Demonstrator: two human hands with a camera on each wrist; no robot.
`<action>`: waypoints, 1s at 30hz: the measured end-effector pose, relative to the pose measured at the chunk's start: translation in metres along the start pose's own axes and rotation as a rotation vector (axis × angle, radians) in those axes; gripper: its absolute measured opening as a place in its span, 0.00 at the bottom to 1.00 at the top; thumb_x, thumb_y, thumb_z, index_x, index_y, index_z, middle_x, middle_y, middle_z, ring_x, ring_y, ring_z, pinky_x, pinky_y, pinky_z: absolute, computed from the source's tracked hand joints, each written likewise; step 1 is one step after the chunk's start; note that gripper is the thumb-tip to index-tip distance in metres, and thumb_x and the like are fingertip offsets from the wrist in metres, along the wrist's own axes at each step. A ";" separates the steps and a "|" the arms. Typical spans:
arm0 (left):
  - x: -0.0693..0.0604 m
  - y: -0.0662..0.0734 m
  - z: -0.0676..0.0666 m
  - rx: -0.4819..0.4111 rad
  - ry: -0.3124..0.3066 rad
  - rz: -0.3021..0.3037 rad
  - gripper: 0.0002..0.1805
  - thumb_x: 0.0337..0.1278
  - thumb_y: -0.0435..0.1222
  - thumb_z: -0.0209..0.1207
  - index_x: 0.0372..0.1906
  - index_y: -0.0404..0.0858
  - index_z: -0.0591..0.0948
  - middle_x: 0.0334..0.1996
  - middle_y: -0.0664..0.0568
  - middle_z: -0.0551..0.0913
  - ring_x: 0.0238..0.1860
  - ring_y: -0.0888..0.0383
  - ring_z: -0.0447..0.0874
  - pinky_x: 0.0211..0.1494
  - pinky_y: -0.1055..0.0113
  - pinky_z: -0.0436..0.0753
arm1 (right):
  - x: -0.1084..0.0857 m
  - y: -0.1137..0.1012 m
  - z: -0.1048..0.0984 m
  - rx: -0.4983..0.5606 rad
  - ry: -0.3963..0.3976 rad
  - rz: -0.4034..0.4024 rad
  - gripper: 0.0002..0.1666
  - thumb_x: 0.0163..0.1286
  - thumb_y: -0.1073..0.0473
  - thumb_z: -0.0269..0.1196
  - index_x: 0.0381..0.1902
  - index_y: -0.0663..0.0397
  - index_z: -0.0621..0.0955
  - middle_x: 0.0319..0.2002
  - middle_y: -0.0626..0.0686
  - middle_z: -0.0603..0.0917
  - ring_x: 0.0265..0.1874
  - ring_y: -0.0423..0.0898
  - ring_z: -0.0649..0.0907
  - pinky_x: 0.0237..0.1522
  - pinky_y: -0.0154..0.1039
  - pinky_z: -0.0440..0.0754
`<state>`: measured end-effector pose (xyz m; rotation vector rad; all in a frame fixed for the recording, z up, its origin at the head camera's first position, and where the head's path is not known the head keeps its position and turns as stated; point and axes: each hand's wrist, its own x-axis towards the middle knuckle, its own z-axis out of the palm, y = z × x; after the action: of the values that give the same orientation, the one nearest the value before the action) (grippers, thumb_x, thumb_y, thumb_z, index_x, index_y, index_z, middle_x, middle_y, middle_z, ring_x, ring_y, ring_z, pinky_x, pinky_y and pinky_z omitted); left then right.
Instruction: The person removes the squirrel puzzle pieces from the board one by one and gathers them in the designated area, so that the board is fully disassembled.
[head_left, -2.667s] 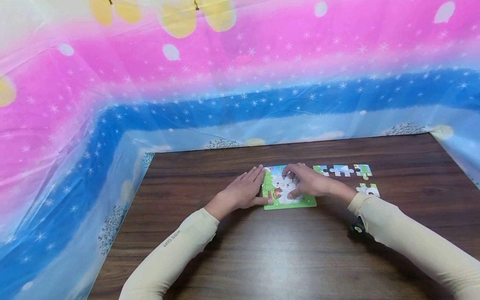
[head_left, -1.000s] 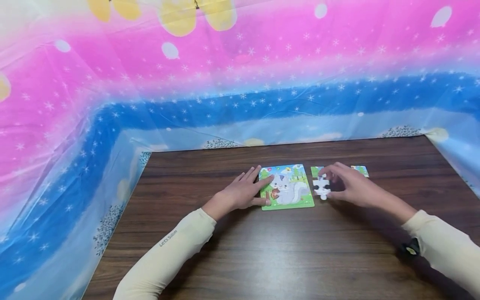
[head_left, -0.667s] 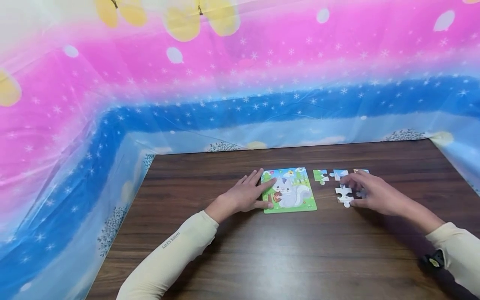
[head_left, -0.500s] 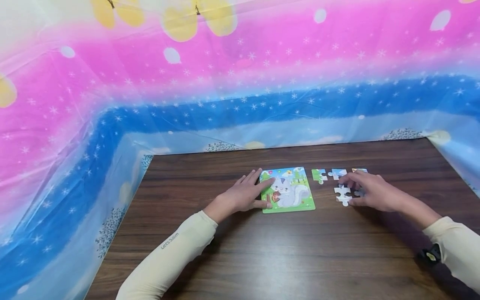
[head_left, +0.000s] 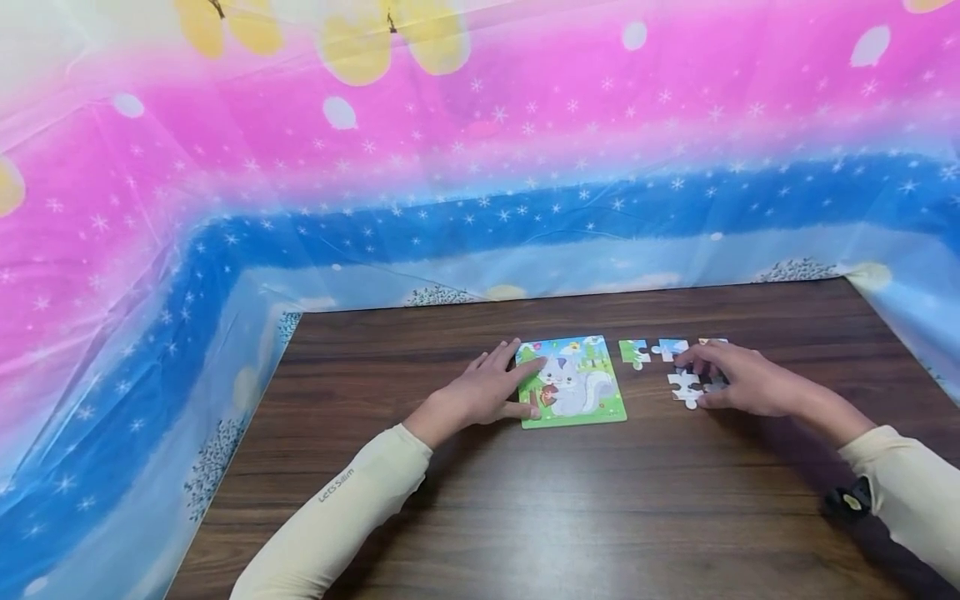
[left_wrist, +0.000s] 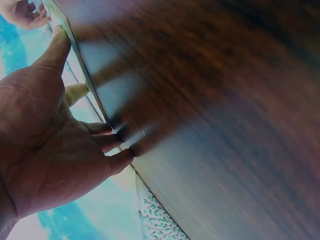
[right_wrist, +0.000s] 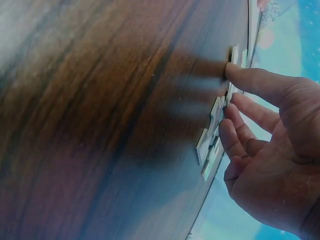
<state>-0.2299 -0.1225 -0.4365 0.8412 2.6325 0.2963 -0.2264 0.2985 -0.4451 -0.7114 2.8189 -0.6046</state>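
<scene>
A square puzzle board (head_left: 573, 387) with a grey squirrel picture lies on the dark table. My left hand (head_left: 483, 387) rests at its left side, fingers spread, with the thumb and index finger over its edge. In the left wrist view the fingers of the left hand (left_wrist: 55, 135) reach straight to the board's edge. My right hand (head_left: 753, 383) pinches a whitish puzzle piece (head_left: 684, 388) between thumb and fingers, at the tabletop. In the right wrist view the thumb of the right hand (right_wrist: 270, 150) is at a piece's edge; the fingers partly hide the pieces.
A green puzzle piece (head_left: 633, 351) and a blue one (head_left: 671, 348) lie right of the board in a row. Another piece (head_left: 712, 341) is partly covered by the right hand, and one more shows behind it. A patterned cloth (head_left: 480, 208) hangs along the table's (head_left: 525, 517) back edge.
My right hand was over the board, then carried the whitish piece rightward from beside it to the loose pieces. Over the last half second it has barely moved. The left hand has stayed put.
</scene>
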 end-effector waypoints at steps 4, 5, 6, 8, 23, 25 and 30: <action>0.001 -0.003 0.001 0.000 0.008 0.005 0.45 0.74 0.62 0.56 0.87 0.60 0.52 0.88 0.42 0.39 0.89 0.42 0.39 0.87 0.38 0.51 | 0.002 -0.005 -0.002 -0.075 0.023 -0.021 0.36 0.60 0.56 0.80 0.65 0.48 0.81 0.50 0.52 0.83 0.48 0.49 0.81 0.48 0.55 0.76; 0.001 -0.004 0.001 0.001 0.009 0.003 0.45 0.73 0.62 0.57 0.87 0.61 0.52 0.88 0.42 0.39 0.89 0.42 0.39 0.87 0.38 0.51 | 0.003 -0.008 -0.003 -0.090 0.032 -0.029 0.37 0.59 0.57 0.80 0.66 0.49 0.80 0.51 0.53 0.83 0.49 0.51 0.81 0.50 0.58 0.76; 0.002 -0.004 0.001 0.004 0.011 0.003 0.45 0.73 0.62 0.57 0.87 0.60 0.52 0.88 0.42 0.40 0.89 0.42 0.40 0.87 0.38 0.52 | 0.005 -0.011 -0.003 -0.101 0.043 -0.042 0.38 0.58 0.57 0.80 0.66 0.49 0.80 0.51 0.54 0.83 0.50 0.52 0.81 0.50 0.59 0.76; 0.002 -0.005 0.001 0.008 0.016 -0.005 0.47 0.72 0.63 0.57 0.87 0.59 0.51 0.88 0.42 0.40 0.89 0.42 0.40 0.86 0.37 0.53 | 0.010 -0.020 -0.003 -0.117 0.061 -0.061 0.38 0.58 0.57 0.80 0.66 0.49 0.80 0.53 0.55 0.84 0.52 0.55 0.81 0.52 0.61 0.75; 0.013 -0.012 0.012 0.055 0.013 -0.096 0.59 0.68 0.69 0.57 0.88 0.46 0.42 0.89 0.51 0.39 0.89 0.48 0.42 0.87 0.43 0.56 | 0.065 -0.096 0.028 -0.040 -0.017 -0.156 0.30 0.71 0.52 0.72 0.68 0.50 0.80 0.62 0.57 0.82 0.62 0.59 0.80 0.62 0.65 0.78; 0.014 -0.014 0.012 0.059 0.007 -0.101 0.60 0.67 0.70 0.56 0.88 0.47 0.41 0.89 0.52 0.39 0.89 0.48 0.41 0.87 0.43 0.56 | 0.074 -0.106 0.033 -0.015 -0.031 -0.161 0.30 0.71 0.52 0.72 0.69 0.50 0.80 0.62 0.57 0.82 0.62 0.58 0.81 0.61 0.62 0.80; 0.015 -0.014 0.011 0.076 -0.005 -0.104 0.60 0.67 0.71 0.56 0.88 0.47 0.41 0.89 0.52 0.38 0.89 0.48 0.41 0.87 0.43 0.56 | 0.089 -0.126 0.049 -0.002 -0.045 -0.180 0.33 0.70 0.51 0.73 0.70 0.53 0.79 0.62 0.57 0.81 0.57 0.52 0.82 0.56 0.54 0.84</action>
<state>-0.2440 -0.1233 -0.4551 0.7238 2.6871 0.1670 -0.2393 0.1374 -0.4415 -0.9736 2.7342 -0.6055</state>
